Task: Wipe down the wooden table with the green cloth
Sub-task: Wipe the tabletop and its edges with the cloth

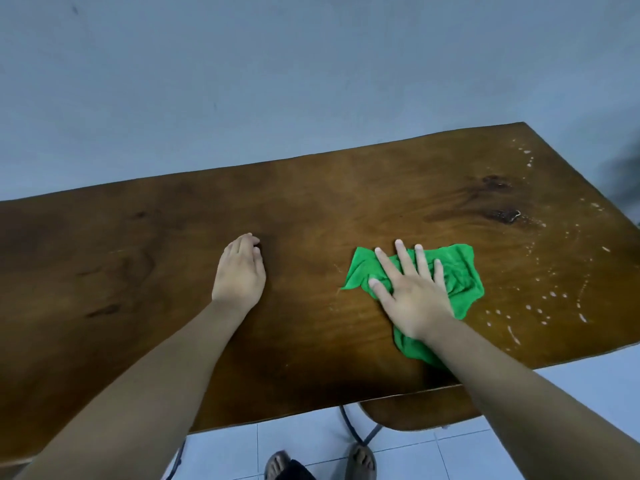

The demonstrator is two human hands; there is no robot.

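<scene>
The wooden table [145, 258] fills the middle of the view, dark brown with knots at the right. A crumpled green cloth [460, 275] lies on its right half. My right hand [410, 292] presses flat on the cloth with fingers spread, covering its middle. My left hand [239, 271] rests on the bare wood left of centre, fingers loosely curled, holding nothing. White droplets and streaks [540, 306] speckle the table's right end beside the cloth.
A plain blue-grey wall [277, 81] stands behind the table's far edge. Under the near edge a wooden stool seat [415, 414] on metal legs shows, over pale floor tiles [485, 455]. My sandalled feet [362, 462] are at the bottom.
</scene>
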